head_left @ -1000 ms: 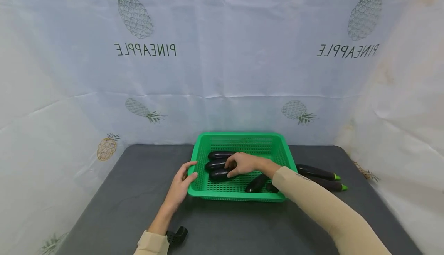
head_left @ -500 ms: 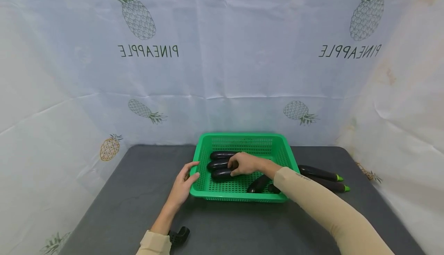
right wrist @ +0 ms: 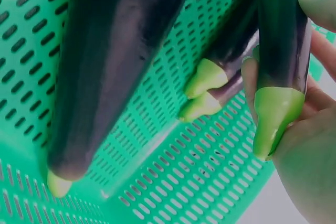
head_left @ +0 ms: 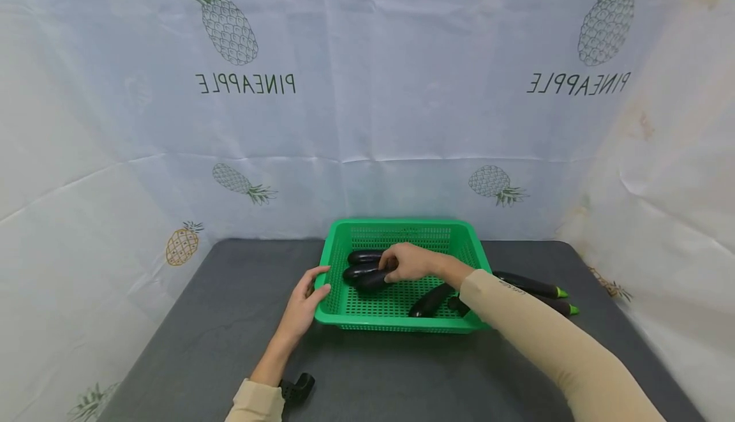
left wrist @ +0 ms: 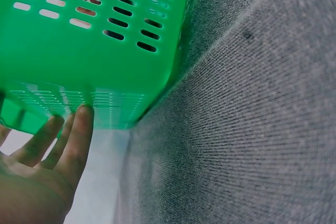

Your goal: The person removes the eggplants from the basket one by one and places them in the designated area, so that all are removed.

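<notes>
In the head view a green plastic basket (head_left: pixel 402 324) stands on the table with several dark eggplants inside. My right hand (head_left: pixel 415 261) grips one eggplant (head_left: pixel 372 280), tilted over its neighbours. Its green stem end (right wrist: pixel 278 114) and my thumb and fingers around it show in the right wrist view. Two more eggplants (head_left: pixel 363 256) lie beside it at the basket's left. Another eggplant (head_left: pixel 429 301) rests near the front right, partly under my forearm. My left hand (head_left: pixel 301 304) touches the basket's left rim, its fingers (left wrist: pixel 79 135) extended against the outer wall.
Outside the basket, two eggplants (head_left: pixel 531 285) with green tips lie on the dark table (head_left: pixel 230 320) at right. A black strap-like device (head_left: pixel 297 389) sits by my left wrist. A pineapple-printed cloth (head_left: pixel 367 90) hangs behind.
My right hand has moved slightly up and away from me, and the front eggplant of the left group has shifted and tilted with it. The left hand stays at the rim.
</notes>
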A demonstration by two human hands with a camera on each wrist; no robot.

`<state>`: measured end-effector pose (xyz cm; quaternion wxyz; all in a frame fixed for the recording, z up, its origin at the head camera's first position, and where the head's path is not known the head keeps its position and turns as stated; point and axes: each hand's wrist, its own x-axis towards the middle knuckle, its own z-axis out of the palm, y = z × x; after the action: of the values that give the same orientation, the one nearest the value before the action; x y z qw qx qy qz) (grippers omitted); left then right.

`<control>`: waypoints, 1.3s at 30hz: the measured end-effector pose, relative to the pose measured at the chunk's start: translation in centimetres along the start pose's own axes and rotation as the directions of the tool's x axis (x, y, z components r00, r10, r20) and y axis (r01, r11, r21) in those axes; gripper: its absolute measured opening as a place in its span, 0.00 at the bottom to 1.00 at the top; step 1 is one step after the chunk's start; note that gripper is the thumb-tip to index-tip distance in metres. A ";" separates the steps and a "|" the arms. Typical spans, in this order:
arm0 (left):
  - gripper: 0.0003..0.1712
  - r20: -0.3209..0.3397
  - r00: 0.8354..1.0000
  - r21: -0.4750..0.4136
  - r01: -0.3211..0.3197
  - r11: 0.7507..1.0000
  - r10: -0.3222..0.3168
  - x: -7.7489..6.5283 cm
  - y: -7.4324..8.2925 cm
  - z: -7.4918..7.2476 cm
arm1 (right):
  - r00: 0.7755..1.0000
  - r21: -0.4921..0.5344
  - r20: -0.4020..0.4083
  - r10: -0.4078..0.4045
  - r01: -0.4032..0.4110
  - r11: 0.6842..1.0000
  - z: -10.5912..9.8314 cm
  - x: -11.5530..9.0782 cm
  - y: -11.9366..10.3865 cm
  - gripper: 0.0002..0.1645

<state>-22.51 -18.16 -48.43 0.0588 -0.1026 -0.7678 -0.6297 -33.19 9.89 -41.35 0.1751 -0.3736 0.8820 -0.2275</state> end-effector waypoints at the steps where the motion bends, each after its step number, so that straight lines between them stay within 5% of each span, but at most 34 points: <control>1: 0.25 0.000 1.000 0.003 0.000 1.000 0.000 0.0 0.0 0.0 | 1.000 -0.002 -0.001 0.005 -0.005 1.000 -0.1 -0.1 0.0 0.16; 39: 0.25 0.002 1.000 0.001 0.020 1.000 -0.020 0.1 -0.1 0.0 | 0.996 0.034 -0.094 0.001 0.002 0.999 -6.0 -5.5 -3.1 0.16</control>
<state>-22.58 -18.20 -48.48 0.0519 -0.0953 -0.7692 -0.6298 -30.65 13.67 -33.91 0.1397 -0.3598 0.8851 -0.2599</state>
